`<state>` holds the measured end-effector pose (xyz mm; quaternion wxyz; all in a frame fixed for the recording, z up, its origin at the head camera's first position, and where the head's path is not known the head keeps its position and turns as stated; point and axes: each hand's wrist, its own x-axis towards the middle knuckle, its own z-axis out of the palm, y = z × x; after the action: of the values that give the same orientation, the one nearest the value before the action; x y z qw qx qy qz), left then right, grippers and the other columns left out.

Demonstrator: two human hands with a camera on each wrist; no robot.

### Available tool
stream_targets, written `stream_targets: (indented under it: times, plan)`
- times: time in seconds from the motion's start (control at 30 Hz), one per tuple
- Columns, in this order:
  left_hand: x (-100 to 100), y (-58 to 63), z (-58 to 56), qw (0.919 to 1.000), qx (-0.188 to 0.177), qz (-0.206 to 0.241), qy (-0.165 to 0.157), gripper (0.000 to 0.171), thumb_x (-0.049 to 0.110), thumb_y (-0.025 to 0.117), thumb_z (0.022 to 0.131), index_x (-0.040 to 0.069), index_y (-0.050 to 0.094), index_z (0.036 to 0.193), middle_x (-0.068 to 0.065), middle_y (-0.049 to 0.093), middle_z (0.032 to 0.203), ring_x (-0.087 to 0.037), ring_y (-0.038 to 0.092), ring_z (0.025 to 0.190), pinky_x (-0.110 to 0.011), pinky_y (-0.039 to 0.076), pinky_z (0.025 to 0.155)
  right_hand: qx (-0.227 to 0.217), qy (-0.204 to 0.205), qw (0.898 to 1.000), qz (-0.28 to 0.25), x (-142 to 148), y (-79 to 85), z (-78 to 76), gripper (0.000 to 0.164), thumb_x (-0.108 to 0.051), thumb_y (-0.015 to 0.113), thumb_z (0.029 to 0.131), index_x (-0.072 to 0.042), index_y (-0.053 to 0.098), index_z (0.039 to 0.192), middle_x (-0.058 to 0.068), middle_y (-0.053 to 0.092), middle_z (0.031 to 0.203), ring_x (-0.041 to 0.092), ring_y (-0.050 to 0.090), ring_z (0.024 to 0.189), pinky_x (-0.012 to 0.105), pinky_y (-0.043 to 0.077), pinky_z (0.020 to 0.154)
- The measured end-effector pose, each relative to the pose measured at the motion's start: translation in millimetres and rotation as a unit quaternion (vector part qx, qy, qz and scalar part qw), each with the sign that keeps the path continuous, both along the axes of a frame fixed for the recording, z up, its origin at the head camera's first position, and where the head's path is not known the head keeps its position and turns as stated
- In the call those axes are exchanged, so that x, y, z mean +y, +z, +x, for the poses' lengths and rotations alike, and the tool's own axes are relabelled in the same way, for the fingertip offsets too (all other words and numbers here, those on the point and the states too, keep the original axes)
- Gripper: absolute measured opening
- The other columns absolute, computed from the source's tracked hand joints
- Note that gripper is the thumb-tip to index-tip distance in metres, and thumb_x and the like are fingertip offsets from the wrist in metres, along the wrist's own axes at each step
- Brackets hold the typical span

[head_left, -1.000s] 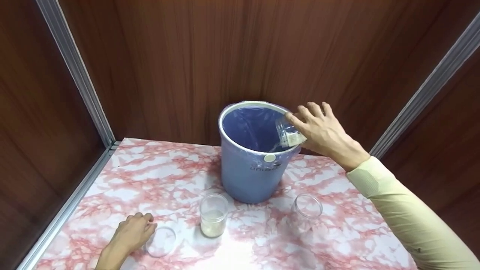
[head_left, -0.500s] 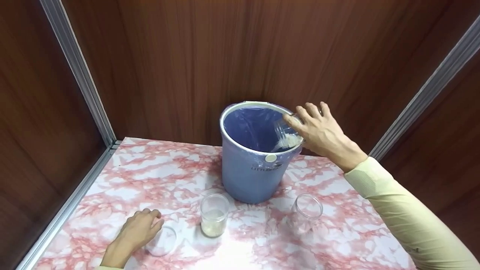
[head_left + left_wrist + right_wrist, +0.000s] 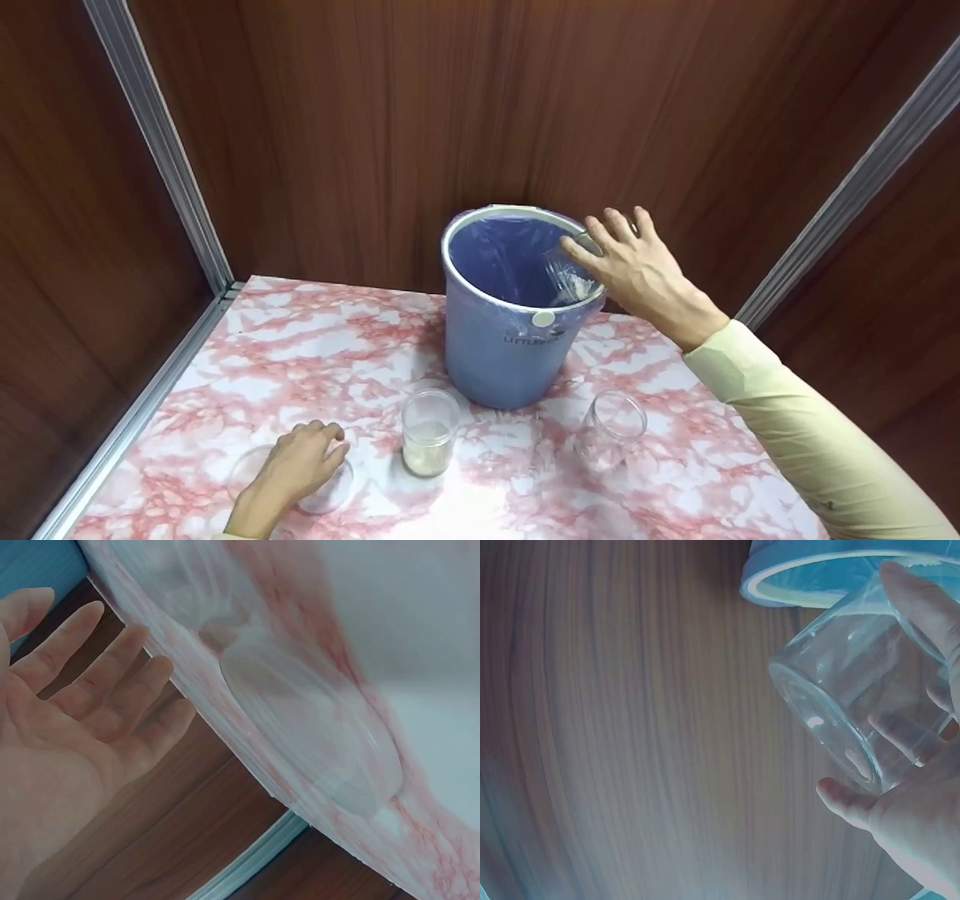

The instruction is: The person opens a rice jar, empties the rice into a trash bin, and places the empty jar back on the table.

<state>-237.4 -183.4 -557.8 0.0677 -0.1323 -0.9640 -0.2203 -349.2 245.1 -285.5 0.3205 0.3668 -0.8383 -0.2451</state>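
Observation:
My right hand (image 3: 634,262) grips a clear jar (image 3: 840,690) and holds it tilted, mouth down, over the right rim of a blue bin (image 3: 499,352) lined with a plastic bag. A little whitish grainy stuff (image 3: 580,286) shows at the jar's mouth; in the right wrist view the base end looks bare. At the lower left, my left hand (image 3: 298,463) is above two clear round lids (image 3: 315,727) lying on the table, partly hiding them. Its fingers are relaxed and hold nothing, as the left wrist view shows.
A clear jar (image 3: 429,435) partly filled with pale grains stands upright in front of the bin. Another clear jar (image 3: 613,431) stands upright to its right. Wooden panels (image 3: 360,135) rise behind the marbled table (image 3: 300,352), with metal rails at the corners.
Whitish contents have poured out of the tilted jar into the bin, leaving far less in it. My right hand has tipped slightly further left; my left hand has drifted right over the lids.

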Motion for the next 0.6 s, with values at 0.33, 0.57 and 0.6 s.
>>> stream_targets:
  times: [0.33, 0.57, 0.6]
  plan:
    - [5, -3.5, 0.7, 0.9993, -0.036, -0.007, 0.002, 0.021, 0.028, 0.060, 0.089, 0.012, 0.065, 0.102, -0.004, 0.063, 0.094, -0.023, 0.057, 0.085, -0.048, 0.046, 0.079, 0.020, -0.002, 0.999, 0.037, -5, 1.1, 1.7, 0.080, -0.001, 0.074, 0.068, -0.025, 0.042, 0.137, 0.022, 0.044, 0.134, 0.044, 0.035, 0.124, 0.063, 0.027, 0.097]
    - [7, -4.8, -0.8, 0.9996, -0.026, -0.006, -0.002, 0.019, 0.027, 0.061, 0.089, 0.012, 0.065, 0.099, -0.002, 0.062, 0.090, -0.021, 0.056, 0.081, -0.045, 0.046, 0.074, 0.062, -0.011, 0.991, 0.122, -11, -0.3, 0.7, 0.075, -0.009, 0.072, 0.073, -0.026, 0.039, 0.138, 0.022, 0.040, 0.137, 0.044, 0.030, 0.129, 0.065, 0.023, 0.101]
    - [7, -4.9, -0.7, 0.9997, -0.024, -0.006, -0.002, 0.019, 0.027, 0.060, 0.089, 0.012, 0.066, 0.099, -0.002, 0.063, 0.090, -0.021, 0.056, 0.081, -0.045, 0.047, 0.074, 0.066, -0.011, 0.989, 0.134, -12, -0.8, 0.9, 0.074, -0.010, 0.071, 0.074, -0.026, 0.038, 0.139, 0.022, 0.040, 0.137, 0.044, 0.030, 0.130, 0.065, 0.022, 0.101]
